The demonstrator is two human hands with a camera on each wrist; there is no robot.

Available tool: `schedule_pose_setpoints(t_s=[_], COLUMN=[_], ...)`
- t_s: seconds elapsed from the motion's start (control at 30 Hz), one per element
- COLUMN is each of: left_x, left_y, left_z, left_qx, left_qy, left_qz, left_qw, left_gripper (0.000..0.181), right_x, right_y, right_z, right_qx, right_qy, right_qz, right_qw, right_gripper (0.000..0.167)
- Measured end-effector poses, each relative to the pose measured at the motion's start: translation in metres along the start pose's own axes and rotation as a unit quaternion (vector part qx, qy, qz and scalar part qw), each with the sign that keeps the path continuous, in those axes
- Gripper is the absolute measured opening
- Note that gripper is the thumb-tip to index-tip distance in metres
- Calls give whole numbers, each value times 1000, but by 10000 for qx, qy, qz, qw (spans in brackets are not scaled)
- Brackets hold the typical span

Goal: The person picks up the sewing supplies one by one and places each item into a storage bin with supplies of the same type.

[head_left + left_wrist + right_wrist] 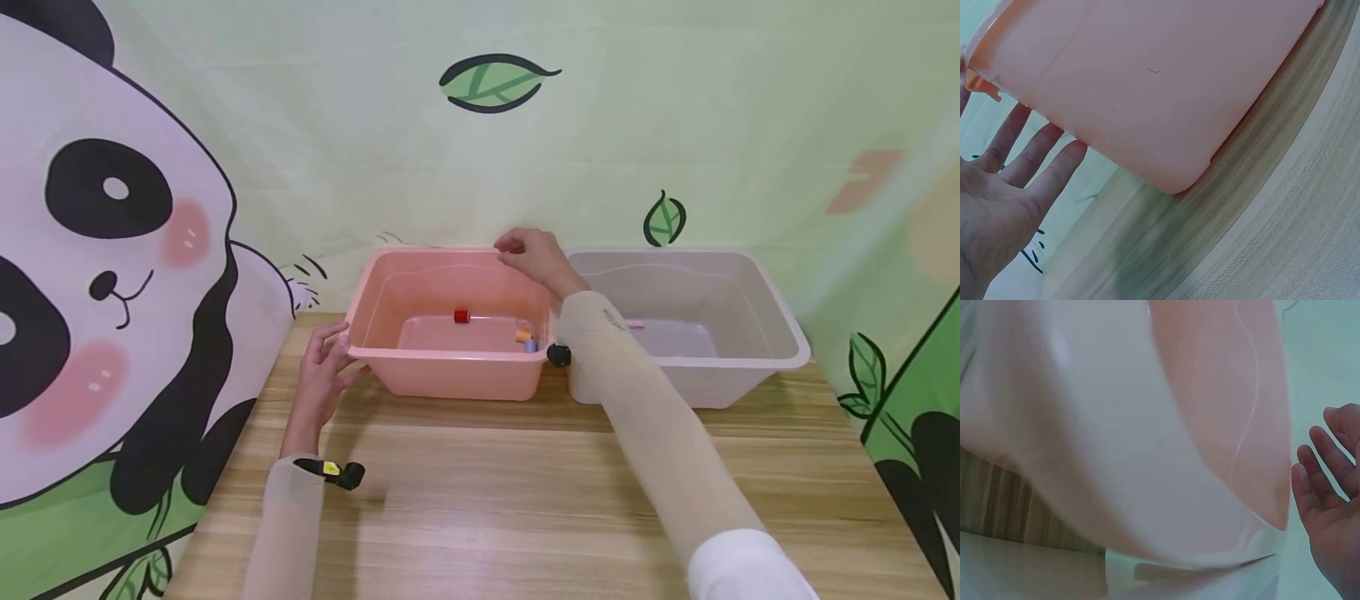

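A pink bin [450, 375] stands on the table, holding a red piece [462, 317], a yellow-orange piece [523, 334] and a blue piece [531, 346]. My left hand [322, 383] is at its left end; in the left wrist view, straight fingertips of the hand [1016, 181] touch the outside of the bin [1141, 94] below the rim. Over the bin's back right corner is my right hand [538, 257], fingers slightly bent and holding nothing. The right wrist view shows that hand [1332, 487] beside the pink bin [1235, 394], with a gap between them.
Close to the pink bin's right side stands a grey bin [675, 387] with a small pink piece [636, 325] inside. Both bins are near the back of the wooden table [480, 500], in front of a printed cloth [337, 125]. My right forearm crosses the grey bin's left end.
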State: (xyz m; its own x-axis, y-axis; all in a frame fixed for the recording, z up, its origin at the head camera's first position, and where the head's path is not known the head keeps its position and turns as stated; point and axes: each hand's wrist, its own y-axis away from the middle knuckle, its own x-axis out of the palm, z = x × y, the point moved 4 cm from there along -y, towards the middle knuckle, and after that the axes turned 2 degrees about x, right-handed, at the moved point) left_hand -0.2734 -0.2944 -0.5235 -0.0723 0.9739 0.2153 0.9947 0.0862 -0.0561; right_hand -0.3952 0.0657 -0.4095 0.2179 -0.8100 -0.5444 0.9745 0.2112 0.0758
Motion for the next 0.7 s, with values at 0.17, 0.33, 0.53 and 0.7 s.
schedule_pose_setpoints(t_s=[0.17, 0.33, 0.53, 0.7], left_x=[1, 0, -1, -1], left_y=[0, 1, 1, 0], left_z=[0, 0, 1, 0], left_qx=[1, -27, -49, -35], left_qy=[17, -12, -22, -42], left_qz=[42, 9, 7, 27], left_qw=[10000, 10000, 10000, 10000], left_gripper=[29, 30, 31, 31], right_x=[-3, -4, -8, -13], right_y=[2, 3, 7, 14], right_z=[2, 6, 17, 26], right_qx=[-274, -558, -1025, -1364], right_qy=[169, 267, 387, 492], right_qz=[-36, -33, -17, 78], right_qw=[9995, 9981, 9940, 9894], right_gripper=[30, 30, 29, 28])
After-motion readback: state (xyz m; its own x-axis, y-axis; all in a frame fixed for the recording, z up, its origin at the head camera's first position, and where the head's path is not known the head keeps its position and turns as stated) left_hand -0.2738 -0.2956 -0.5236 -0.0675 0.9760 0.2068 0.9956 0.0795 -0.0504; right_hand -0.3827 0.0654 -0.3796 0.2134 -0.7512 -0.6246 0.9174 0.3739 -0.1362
